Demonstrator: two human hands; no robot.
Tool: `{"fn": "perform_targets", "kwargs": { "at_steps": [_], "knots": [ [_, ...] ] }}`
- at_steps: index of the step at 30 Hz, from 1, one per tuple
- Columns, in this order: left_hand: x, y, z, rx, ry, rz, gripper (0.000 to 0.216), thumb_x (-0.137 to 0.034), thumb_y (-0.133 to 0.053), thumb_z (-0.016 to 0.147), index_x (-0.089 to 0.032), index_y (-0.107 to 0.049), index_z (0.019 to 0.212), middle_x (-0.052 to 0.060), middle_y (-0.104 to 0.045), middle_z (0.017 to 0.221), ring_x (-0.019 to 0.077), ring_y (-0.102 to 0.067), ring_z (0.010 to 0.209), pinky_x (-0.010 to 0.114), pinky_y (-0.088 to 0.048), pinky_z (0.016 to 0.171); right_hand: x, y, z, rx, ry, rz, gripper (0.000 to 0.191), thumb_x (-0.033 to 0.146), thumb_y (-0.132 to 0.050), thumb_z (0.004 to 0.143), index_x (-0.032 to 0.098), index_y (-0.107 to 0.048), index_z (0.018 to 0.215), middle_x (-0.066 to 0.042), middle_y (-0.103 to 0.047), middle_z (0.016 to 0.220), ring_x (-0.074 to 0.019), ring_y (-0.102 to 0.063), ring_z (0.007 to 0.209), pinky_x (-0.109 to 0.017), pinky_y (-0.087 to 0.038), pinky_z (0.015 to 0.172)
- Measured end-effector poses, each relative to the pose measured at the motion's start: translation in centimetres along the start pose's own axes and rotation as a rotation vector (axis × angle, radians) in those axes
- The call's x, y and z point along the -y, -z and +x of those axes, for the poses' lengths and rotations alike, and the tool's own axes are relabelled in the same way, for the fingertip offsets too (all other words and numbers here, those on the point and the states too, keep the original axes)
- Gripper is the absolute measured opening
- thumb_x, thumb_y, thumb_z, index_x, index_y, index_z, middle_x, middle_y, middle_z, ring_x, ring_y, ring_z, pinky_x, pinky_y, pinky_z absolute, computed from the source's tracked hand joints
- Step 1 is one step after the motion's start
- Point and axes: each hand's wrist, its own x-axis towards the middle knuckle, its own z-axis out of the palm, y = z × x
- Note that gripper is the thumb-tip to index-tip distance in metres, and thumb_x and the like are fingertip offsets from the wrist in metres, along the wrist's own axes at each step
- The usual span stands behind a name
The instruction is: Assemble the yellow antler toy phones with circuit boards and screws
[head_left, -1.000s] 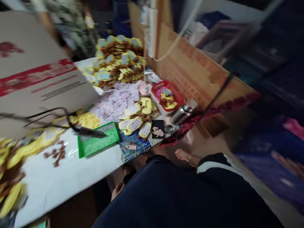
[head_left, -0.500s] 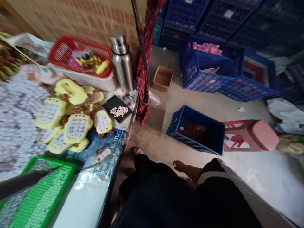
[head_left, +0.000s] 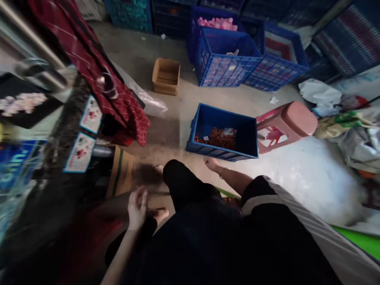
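Low over the floor, my left hand (head_left: 138, 209) hangs beside the table's edge with loosely bent, slightly parted fingers and nothing visible in them. My right hand (head_left: 211, 163), with a bracelet at the wrist, is just in front of the near side of a blue plastic crate (head_left: 194, 136). Its fingers are half bent and appear empty; whether they touch the crate I cannot tell. Inside the crate lies a heap of small reddish-brown pieces (head_left: 218, 136) with a white label and some clear plastic.
A pink plastic stool (head_left: 299, 120) adjoins the crate's right end. Behind stand a small cardboard box (head_left: 166, 77) and blue crates (head_left: 228, 65), one with pink pieces (head_left: 218, 23). A red checked cloth (head_left: 118, 103) hangs by the dark table edge (head_left: 56, 130) at left.
My view has swung right, away from the tabletop with its yellow toys. My left hand has come into sight, and my right hand is now closer to the blue crate.
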Motion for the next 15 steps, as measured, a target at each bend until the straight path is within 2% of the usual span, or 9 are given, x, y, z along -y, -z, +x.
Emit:
{"fn": "perform_targets", "kwargs": {
  "at_steps": [3, 6, 9, 13, 15],
  "knots": [
    [-3.9, -2.6, 1.3, 0.066, -0.133, 0.006, 0.050, -0.059, -0.041, 0.088, -0.019, -0.059, 0.114, 0.012, -0.064, 0.116, 0.0271, -0.058, 0.113, 0.045, -0.044, 0.103, -3.5, -0.4, 3.6, 0.106, -0.062, 0.022, 0.025, 0.035, -0.057, 0.093, 0.016, -0.063, 0.106, -0.004, -0.064, 0.107, -0.0173, -0.063, 0.095, -0.032, -0.055, 0.082],
    [-5.7, -3.2, 3.1, 0.172, -0.278, 0.092, 0.043, -0.054, -0.043, 0.090, -0.021, -0.064, 0.109, 0.010, -0.066, 0.114, 0.0260, -0.060, 0.111, 0.043, -0.046, 0.101, -4.4, 0.0, 9.2, 0.175, 0.001, 0.041, 0.026, 0.034, -0.057, 0.093, 0.013, -0.062, 0.108, -0.006, -0.064, 0.107, -0.0159, -0.063, 0.092, -0.033, -0.056, 0.080],
    [-4.7, -3.2, 4.4, 0.209, -0.360, 0.274, 0.039, -0.047, -0.042, 0.093, -0.020, -0.065, 0.109, 0.010, -0.070, 0.105, 0.0250, -0.065, 0.101, 0.040, -0.054, 0.090, -2.9, 0.9, 16.7, 0.208, 0.097, 0.043, 0.027, 0.034, -0.056, 0.093, 0.013, -0.061, 0.111, -0.006, -0.064, 0.109, -0.0162, -0.063, 0.095, -0.035, -0.056, 0.082],
    [-1.8, -4.7, 4.9, 0.130, -0.288, 0.432, 0.039, -0.044, -0.039, 0.094, -0.021, -0.069, 0.099, 0.010, -0.073, 0.097, 0.0250, -0.070, 0.092, 0.037, -0.059, 0.078, 1.2, 2.0, 27.6, 0.254, 0.179, 0.027, 0.029, 0.035, -0.055, 0.094, 0.014, -0.060, 0.114, -0.006, -0.064, 0.110, -0.0169, -0.063, 0.096, -0.036, -0.055, 0.084],
    [-1.0, -5.7, 5.7, 0.211, -0.289, 0.469, 0.032, -0.041, -0.045, 0.091, -0.024, -0.071, 0.098, 0.009, -0.074, 0.099, 0.0268, -0.070, 0.095, 0.040, -0.060, 0.079, 2.9, 2.5, 32.8, 0.280, 0.192, 0.006, 0.028, 0.035, -0.055, 0.094, 0.014, -0.061, 0.112, -0.007, -0.063, 0.111, -0.0171, -0.063, 0.098, -0.037, -0.055, 0.086]
  ]
}}
